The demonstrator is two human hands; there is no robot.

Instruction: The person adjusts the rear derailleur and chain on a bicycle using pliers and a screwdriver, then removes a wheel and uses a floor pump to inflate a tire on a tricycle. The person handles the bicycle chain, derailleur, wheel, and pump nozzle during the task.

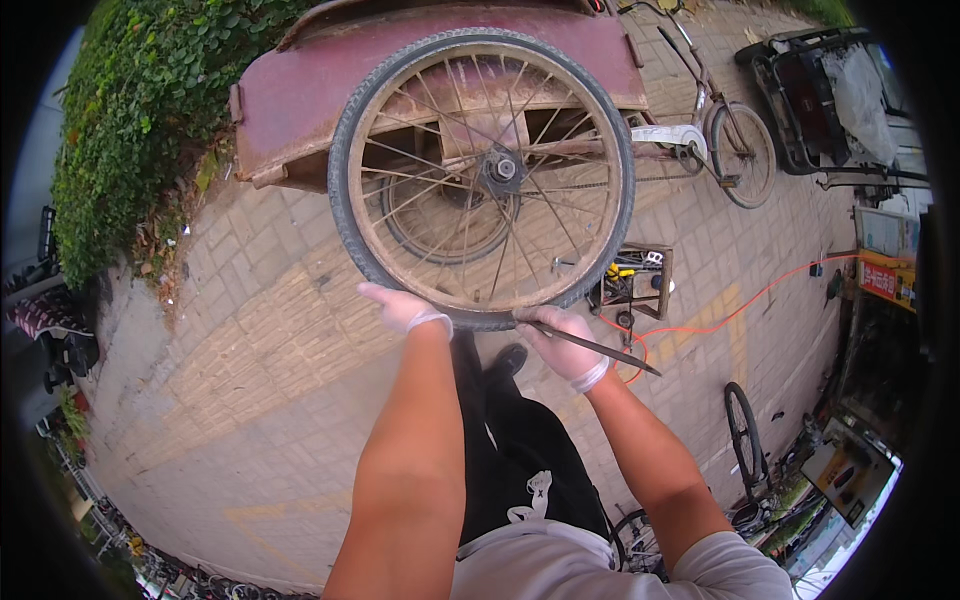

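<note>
A large spoked wheel (342,190) with a black, dusty tyre stands upright in front of me, its hub and axle nut facing me. My left hand (412,311), in a thin whitish glove, grips the lower left of the tyre; one digit sticks out to the left and the others are largely hidden. My right hand (562,342), gloved likewise, is closed around a long dark metal pry bar (622,357). The bar's upper end meets the tyre's lower edge near the rim, and its other end points down to the right.
A reddish cargo tricycle (290,105) lies behind the wheel, with a second wheel (410,235) below. To the right are a tool box (655,292), an orange hose (715,325) and a loose tyre (743,430). Leafy bushes (130,120) border the brick paving on the left.
</note>
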